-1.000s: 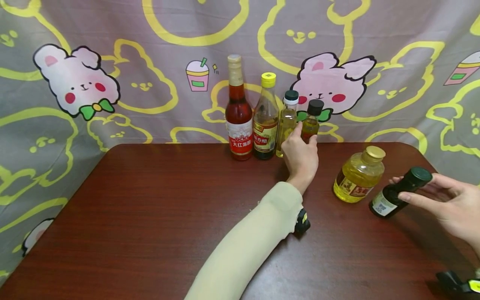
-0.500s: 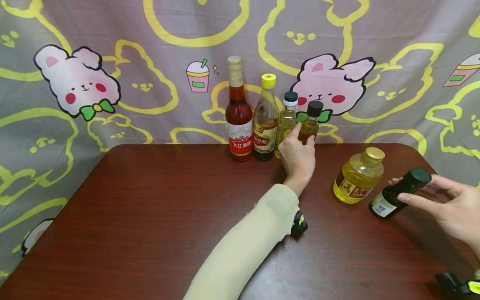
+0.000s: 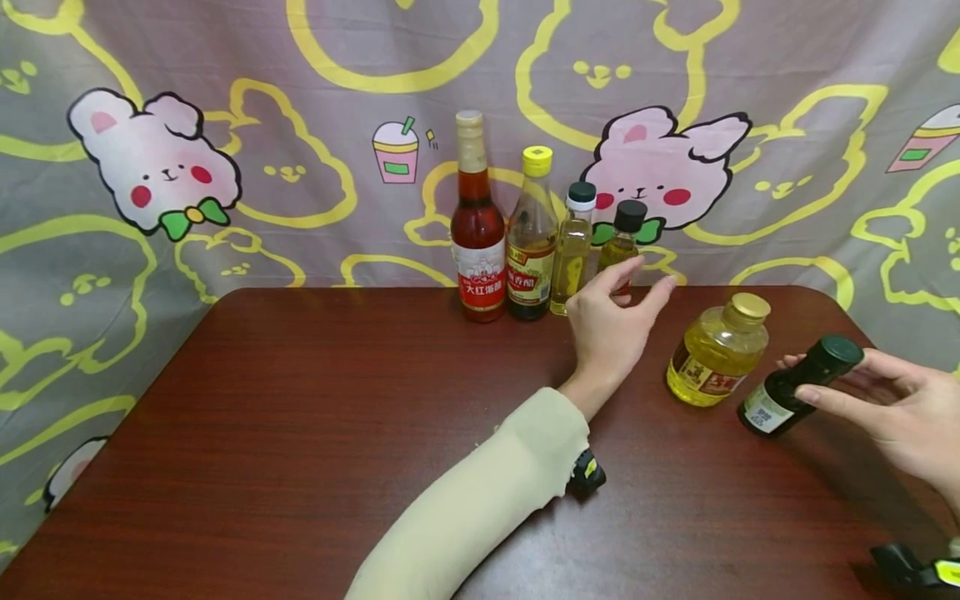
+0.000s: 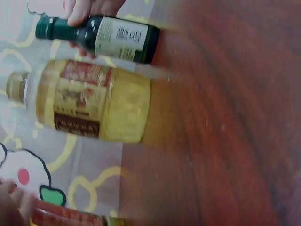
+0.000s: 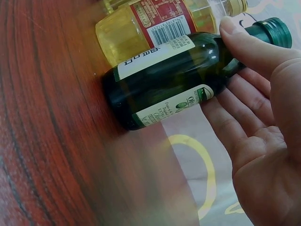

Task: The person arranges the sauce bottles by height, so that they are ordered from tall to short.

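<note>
In the head view my left hand (image 3: 609, 329) is off the small black-capped oil bottle (image 3: 619, 247), thumb and forefinger spread apart just in front of it. The hand hides that bottle's lower part. My right hand (image 3: 911, 412) holds a dark green olive oil bottle (image 3: 780, 404) by its neck. In the right wrist view the thumb lies over the neck of this bottle (image 5: 164, 80), with fingers behind it. It stands at the table's right side, apparently upright. Left of it is a wide gold-capped bottle of yellow oil (image 3: 712, 358).
At the back edge of the brown table (image 3: 300, 433) stand a tall red vinegar bottle (image 3: 480, 242), a yellow-capped vinegar bottle (image 3: 531, 250) and a slim, dark-capped bottle of pale oil (image 3: 573, 250), side by side. A patterned cloth (image 3: 300, 167) hangs behind them.
My left hand has let go of the small black-capped bottle, drawn back slightly towards me and spread its thumb and forefinger. The right hand and the olive oil bottle have not moved.
</note>
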Tool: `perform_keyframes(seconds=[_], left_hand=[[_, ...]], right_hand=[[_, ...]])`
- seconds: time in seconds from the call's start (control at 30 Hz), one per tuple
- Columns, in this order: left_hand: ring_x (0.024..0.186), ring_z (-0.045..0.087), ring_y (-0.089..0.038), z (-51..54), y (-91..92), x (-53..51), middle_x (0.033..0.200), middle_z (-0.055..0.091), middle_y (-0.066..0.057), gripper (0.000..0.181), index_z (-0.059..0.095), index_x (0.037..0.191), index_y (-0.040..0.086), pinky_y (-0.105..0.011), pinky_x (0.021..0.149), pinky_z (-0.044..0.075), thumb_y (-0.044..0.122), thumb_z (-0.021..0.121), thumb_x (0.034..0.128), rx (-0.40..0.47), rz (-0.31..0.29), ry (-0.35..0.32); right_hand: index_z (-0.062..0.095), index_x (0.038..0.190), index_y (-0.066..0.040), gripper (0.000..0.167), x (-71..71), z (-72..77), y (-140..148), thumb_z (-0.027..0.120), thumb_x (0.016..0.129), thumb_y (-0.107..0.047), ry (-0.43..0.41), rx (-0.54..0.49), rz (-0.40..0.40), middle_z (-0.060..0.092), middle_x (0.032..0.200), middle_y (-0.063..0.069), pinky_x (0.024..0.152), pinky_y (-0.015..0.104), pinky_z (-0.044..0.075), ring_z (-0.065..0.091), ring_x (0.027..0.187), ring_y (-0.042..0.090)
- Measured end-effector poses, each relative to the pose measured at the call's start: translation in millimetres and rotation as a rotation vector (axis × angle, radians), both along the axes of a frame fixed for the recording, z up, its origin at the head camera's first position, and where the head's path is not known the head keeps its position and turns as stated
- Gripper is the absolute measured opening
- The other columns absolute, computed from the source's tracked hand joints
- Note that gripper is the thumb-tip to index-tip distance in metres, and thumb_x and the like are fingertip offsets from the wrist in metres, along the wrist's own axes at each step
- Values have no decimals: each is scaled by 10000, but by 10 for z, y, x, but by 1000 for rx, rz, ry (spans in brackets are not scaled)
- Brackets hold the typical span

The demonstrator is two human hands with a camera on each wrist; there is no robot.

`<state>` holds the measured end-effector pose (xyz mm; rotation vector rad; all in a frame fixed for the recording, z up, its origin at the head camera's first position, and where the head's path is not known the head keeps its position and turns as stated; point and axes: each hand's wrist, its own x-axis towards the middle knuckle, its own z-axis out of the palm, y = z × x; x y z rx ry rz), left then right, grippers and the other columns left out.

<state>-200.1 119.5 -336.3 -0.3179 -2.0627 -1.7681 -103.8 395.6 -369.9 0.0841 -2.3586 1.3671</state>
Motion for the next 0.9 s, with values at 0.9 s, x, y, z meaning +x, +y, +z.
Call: perform_keyframes(seconds=[0.9], left_hand=[[1132, 658, 88, -148, 194, 272, 1326, 718, 193, 769, 611, 1457, 346, -115, 924, 530, 417, 959, 774, -340, -391, -277]], right_hand=[[668, 1328, 41, 444, -45, -92, 40, 723, 905, 163, 8, 50, 101, 756, 1181, -252, 867, 34, 524, 706, 1072, -130]])
